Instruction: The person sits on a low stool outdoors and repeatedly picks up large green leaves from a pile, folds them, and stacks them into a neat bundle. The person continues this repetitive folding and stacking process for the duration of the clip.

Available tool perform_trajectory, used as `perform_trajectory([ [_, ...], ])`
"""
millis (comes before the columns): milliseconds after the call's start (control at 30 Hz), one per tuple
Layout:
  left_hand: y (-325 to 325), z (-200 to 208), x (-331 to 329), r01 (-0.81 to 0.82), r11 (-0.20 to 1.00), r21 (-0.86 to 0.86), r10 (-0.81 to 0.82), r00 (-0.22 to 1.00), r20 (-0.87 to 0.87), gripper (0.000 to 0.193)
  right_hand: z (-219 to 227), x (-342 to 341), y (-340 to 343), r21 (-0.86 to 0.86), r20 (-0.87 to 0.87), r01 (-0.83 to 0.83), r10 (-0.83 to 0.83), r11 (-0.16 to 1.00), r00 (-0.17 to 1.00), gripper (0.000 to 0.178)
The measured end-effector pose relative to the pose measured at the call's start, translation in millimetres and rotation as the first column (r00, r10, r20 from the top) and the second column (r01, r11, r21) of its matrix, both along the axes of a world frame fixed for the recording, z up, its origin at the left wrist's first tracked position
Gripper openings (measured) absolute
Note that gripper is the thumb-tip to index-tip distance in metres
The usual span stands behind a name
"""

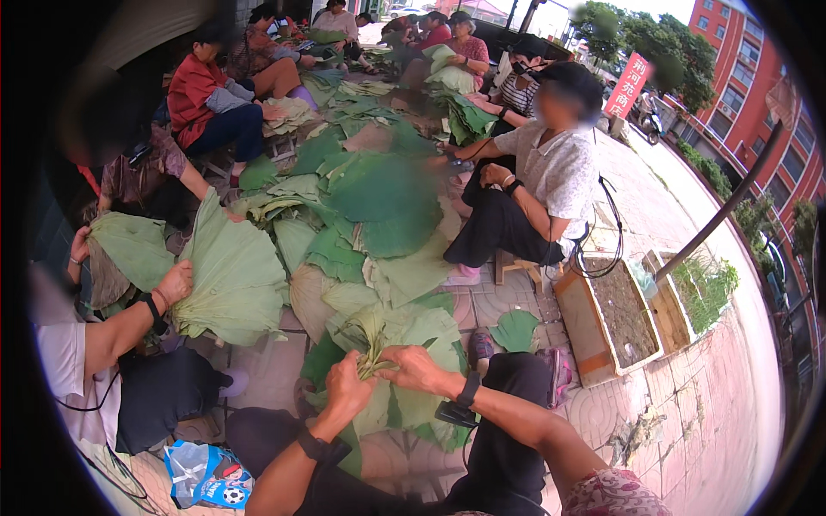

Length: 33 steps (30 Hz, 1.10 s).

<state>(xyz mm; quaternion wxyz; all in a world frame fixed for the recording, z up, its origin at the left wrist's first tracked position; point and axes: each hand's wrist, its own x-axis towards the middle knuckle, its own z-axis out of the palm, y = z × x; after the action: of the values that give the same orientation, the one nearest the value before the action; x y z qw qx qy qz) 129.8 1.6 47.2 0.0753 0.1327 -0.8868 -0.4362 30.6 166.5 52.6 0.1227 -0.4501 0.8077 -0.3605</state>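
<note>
Between my knees, a bunch of pale green lotus leaves [372, 337] is gathered to a narrow, folded end. My left hand [348, 387] is closed round the near side of this gathered end. From the right, my right hand [416, 370] pinches the same bunch, its fingertips close to the left hand. Broad lotus leaves [411, 325] spread out beneath and beyond my hands. Exactly how many leaves are in the grip cannot be made out.
A long heap of lotus leaves [379, 202] runs away down the middle. Co-workers sit along both sides; one at left holds a large leaf [228, 267]. Soil-filled planter boxes [607, 318] stand at right. A blue-and-white bag [206, 475] lies at lower left.
</note>
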Motion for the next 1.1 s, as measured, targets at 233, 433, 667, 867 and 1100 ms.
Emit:
perform_trajectory([
  [233, -16, -8, -4, -0.05, 0.996, 0.076, 0.05, 0.999, -0.002, 0.035, -13, -5, 2, -0.022, 0.023, 0.03, -0.03, 0.999, 0.999, 0.055],
  [433, -11, -2, -10, 0.054, 0.982, 0.179, -0.043, 0.997, -0.067, 0.033, -19, -18, 0, -0.126, -0.132, 0.006, -0.023, 0.992, 0.991, 0.084],
  [667, 1, 17, -2, 0.147, 0.988, 0.04, -0.149, 0.988, 0.029, 0.032, -17, -32, -3, -0.046, 0.008, -0.093, 0.093, 0.995, 0.996, 0.05],
  [867, -8, 5, -4, 0.076, 0.997, 0.021, -0.077, 0.996, 0.035, 0.035, -21, -24, -2, -0.097, 0.231, 0.037, -0.014, 0.995, 0.973, 0.036],
  [1100, -42, 29, 9, -0.116, 0.992, -0.046, 0.116, 0.993, -0.007, 0.032, -28, -37, -1, 0.08, -0.104, 0.147, -0.139, 0.986, 0.985, 0.033],
])
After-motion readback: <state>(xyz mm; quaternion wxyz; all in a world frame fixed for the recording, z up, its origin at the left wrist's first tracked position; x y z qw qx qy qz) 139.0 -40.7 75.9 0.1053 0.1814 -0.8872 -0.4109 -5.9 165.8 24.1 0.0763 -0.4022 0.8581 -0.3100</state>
